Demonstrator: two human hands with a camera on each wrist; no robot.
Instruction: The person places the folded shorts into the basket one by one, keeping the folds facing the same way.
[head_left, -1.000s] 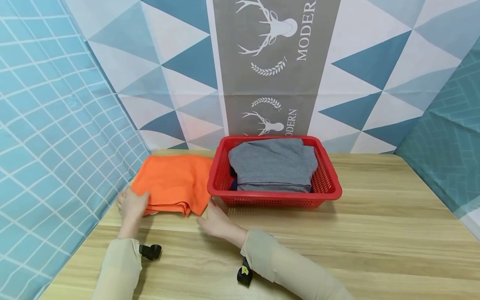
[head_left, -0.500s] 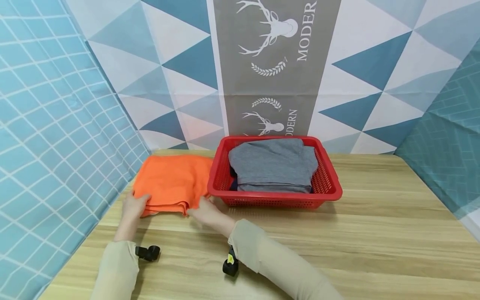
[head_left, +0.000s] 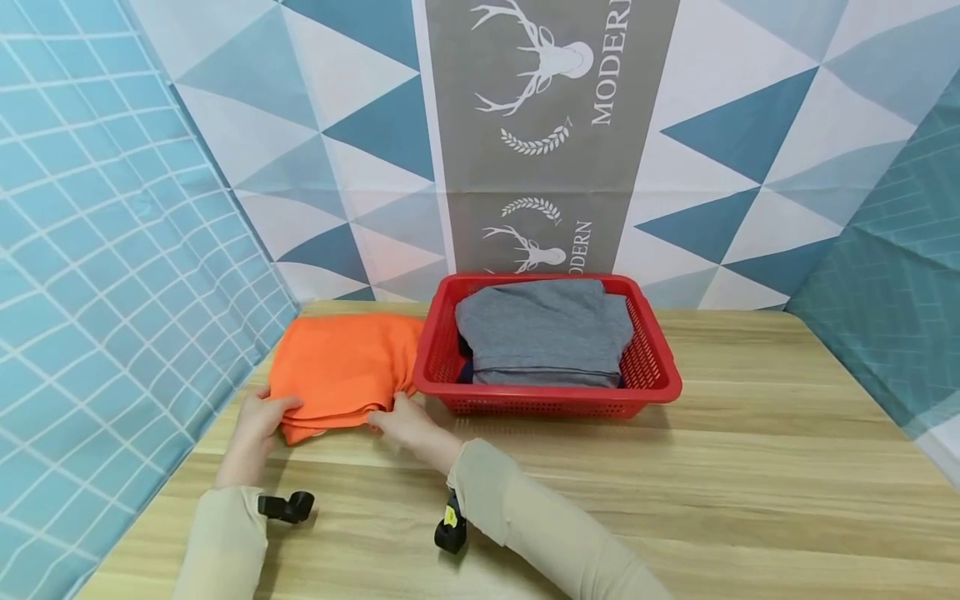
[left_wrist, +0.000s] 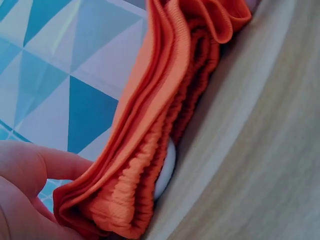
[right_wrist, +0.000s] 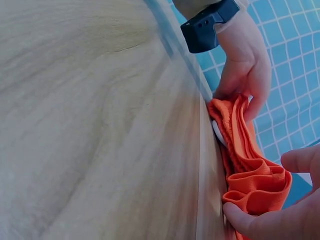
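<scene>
Folded orange shorts (head_left: 337, 362) lie on the table left of the basket, layers stacked. The left wrist view shows a gathered elastic waistband (left_wrist: 137, 187) along the near edge, with a smooth white piece (left_wrist: 166, 170) peeking out beneath. My left hand (head_left: 255, 425) grips the near left corner, thumb on top and fingers partly hidden under the cloth. At the near right corner my right hand (head_left: 411, 427) holds the bunched folds (right_wrist: 257, 187) between thumb and fingers. In the right wrist view both hands are at opposite ends of the shorts.
A red perforated basket (head_left: 547, 390) stands close at the right of the shorts, holding folded grey clothing (head_left: 543, 333) over something dark blue. Patterned cloth walls rise behind and at the left. Black wrist cameras (head_left: 288, 507) hang under both forearms.
My right hand has moved left from the corner beside the basket and taken hold of the edge, bunching that side inward. The near edge of the shorts has shifted slightly toward me.
</scene>
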